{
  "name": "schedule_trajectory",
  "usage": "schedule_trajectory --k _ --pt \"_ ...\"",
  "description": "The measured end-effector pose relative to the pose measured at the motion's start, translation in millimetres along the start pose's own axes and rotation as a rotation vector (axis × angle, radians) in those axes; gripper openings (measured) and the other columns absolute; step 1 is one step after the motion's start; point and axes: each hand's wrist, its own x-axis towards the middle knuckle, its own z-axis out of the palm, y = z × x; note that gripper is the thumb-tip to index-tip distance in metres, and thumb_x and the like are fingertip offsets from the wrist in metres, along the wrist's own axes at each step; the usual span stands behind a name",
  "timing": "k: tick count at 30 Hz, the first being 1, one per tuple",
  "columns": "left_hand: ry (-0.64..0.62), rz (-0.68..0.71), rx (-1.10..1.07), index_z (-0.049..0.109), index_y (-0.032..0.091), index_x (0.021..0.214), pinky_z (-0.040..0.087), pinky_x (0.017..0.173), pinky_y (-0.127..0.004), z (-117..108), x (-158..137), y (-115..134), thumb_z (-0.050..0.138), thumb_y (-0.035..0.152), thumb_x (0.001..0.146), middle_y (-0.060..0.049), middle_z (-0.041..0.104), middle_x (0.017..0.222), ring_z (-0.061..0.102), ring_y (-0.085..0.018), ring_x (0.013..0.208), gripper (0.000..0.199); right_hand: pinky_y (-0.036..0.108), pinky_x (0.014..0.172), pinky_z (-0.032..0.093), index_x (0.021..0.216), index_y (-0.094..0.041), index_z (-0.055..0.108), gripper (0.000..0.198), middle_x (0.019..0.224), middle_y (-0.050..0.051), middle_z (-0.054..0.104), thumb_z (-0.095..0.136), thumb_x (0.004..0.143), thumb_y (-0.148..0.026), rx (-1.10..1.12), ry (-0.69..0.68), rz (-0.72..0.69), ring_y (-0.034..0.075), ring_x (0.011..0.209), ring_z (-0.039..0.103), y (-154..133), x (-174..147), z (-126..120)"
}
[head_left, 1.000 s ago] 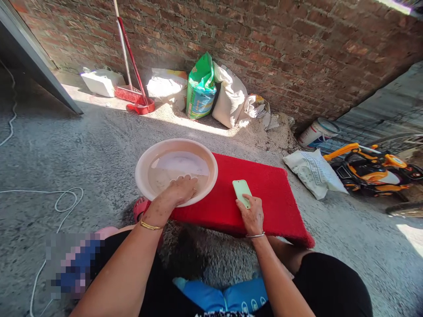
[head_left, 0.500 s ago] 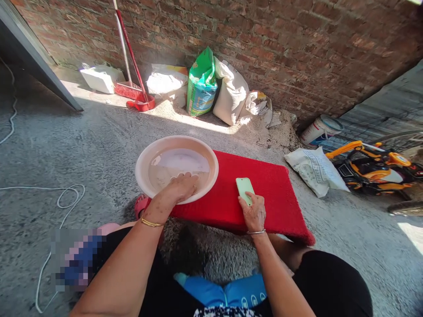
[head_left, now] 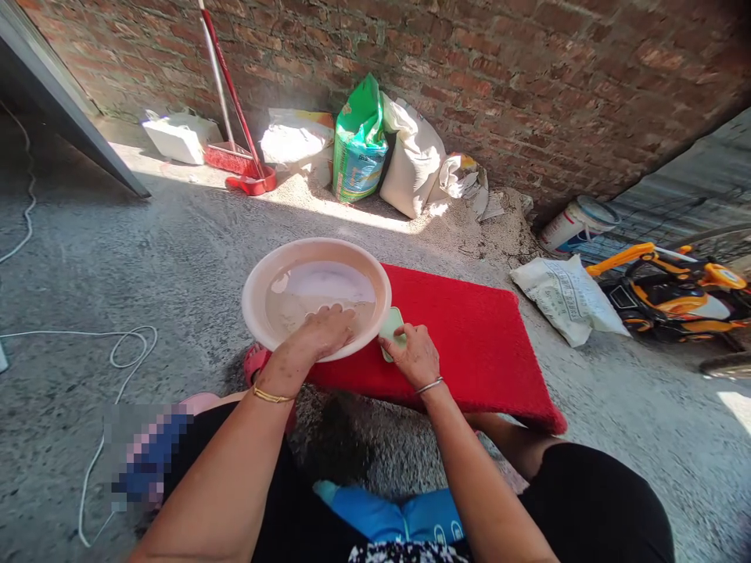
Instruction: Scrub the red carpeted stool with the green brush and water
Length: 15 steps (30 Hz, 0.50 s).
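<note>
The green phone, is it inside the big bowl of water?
No, the green phone is outside the bowl, beside its rim, with the right hand on it.

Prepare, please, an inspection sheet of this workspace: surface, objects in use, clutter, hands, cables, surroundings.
Surface: red fabric-covered bench.
Objects in use: pale basin, seemingly with water, at the bench's left end; pale green phone-like object beside it.
Clutter: green sack, printed white sack, red dustpan, toy excavator.
Left hand: reaches over the basin's near rim, fingers at the water.
Right hand: touches the green object; firm grip unclear.
Cables: white cable, loosely looped on the floor.
Surroundings: brick wall.
</note>
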Motion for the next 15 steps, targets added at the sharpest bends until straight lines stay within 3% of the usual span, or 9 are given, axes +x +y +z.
schedule_trajectory --k 3,8,15 --pt "0.001 0.004 -0.011 0.058 0.02 0.139 0.053 0.101 -0.054 -0.7 -0.7 -0.5 0.045 0.029 0.102 -0.018 0.063 0.131 0.062 -0.036 0.124 0.041 0.027 0.07 0.04 0.111 -0.024 0.075 0.039 0.105 0.007 0.064 0.078 0.087 -0.054 -0.013 -0.006 -0.024 0.02 0.086 0.064 -5.9 3.7 1.3" --pt "0.062 0.042 0.0 0.056 0.02 0.144 0.053 0.103 -0.051 5.9 -2.5 -2.5 0.047 0.027 0.103 -0.018 0.062 0.136 0.061 -0.035 0.128 0.042 0.029 0.07 0.044 0.106 -0.021 0.076 0.039 0.099 0.009 0.067 0.077 0.084 -0.053 0.148 0.063 0.126 0.022 0.084 0.064 -10.8 18.0 16.4" --pt "0.067 0.015 -0.026 0.06 0.02 0.14 0.052 0.105 -0.053 2.9 -5.7 2.6 0.048 0.026 0.103 -0.017 0.063 0.136 0.06 -0.035 0.129 0.039 0.03 0.076 0.044 0.104 -0.019 0.076 0.027 0.093 0.009 0.071 0.063 0.091 -0.039 0.321 0.058 0.048 0.024 0.09 0.064 -7.9 35.3 29.9"
